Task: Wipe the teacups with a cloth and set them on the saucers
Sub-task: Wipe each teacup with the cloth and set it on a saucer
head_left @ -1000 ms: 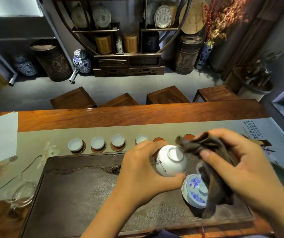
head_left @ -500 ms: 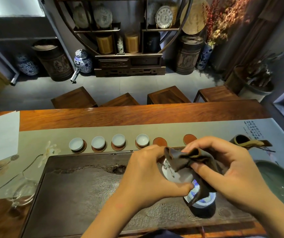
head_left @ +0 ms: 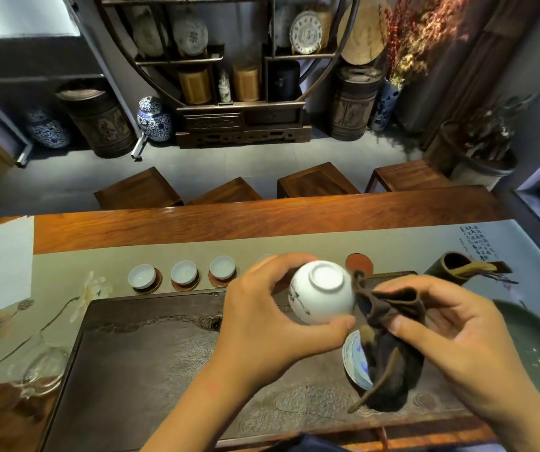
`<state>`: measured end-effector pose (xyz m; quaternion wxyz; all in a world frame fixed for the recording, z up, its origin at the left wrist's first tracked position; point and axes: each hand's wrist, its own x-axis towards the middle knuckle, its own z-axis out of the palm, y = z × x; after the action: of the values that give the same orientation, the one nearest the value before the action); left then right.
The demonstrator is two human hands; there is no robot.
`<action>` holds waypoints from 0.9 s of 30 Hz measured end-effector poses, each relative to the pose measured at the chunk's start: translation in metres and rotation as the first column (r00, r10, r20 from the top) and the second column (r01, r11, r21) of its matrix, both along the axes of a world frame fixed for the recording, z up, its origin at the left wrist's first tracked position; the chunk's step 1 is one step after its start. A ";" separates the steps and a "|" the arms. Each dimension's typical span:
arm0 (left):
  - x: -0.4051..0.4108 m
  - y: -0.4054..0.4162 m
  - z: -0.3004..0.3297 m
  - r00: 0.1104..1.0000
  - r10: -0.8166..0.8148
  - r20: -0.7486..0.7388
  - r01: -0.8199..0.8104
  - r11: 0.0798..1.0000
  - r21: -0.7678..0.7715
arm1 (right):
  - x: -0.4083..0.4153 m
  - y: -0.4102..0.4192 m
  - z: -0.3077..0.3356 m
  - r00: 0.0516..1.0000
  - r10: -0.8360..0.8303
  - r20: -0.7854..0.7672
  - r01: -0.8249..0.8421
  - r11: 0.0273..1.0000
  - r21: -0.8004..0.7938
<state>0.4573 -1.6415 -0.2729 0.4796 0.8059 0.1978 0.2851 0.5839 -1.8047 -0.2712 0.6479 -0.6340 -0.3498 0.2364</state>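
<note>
Above the dark tea tray, the left hand curls its fingers and thumb round an upturned white teacup, foot ring uppermost; beside it, the right hand pinches a bunched brown cloth touching the cup's side.

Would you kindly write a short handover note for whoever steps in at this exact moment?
Left hand: holds the white cup, foot towards the camera.
Right hand: grips the brown cloth, touching the cup's side.
Done: three small teacups sit on saucers; a fourth is mostly hidden.
Left: finish wiping; an empty saucer waits behind. Blue-patterned lid lies on the tea tray.
</note>
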 end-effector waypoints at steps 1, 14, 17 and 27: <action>0.000 0.001 0.002 1.000 -0.018 0.002 0.018 1.000 0.010 | 0.001 -0.003 -0.002 1.000 -0.006 -0.004 0.006 1.000 -0.004; 0.001 0.005 0.011 0.948 -0.306 0.093 0.271 0.923 0.274 | -0.005 0.012 0.008 0.987 -0.074 -0.143 0.090 0.989 0.113; -0.003 0.007 0.008 0.975 -0.209 0.074 0.182 0.945 0.272 | -0.007 0.006 0.007 0.995 -0.057 -0.081 0.065 0.994 0.092; -0.001 0.009 0.009 0.990 -0.138 -0.043 0.142 0.875 0.463 | -0.021 0.009 0.022 0.964 -0.122 0.235 0.091 0.986 0.139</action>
<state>0.4560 -1.6321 -0.2637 0.2912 0.9107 0.0671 0.2852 0.5632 -1.7958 -0.2492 0.6511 -0.6335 -0.4062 0.0990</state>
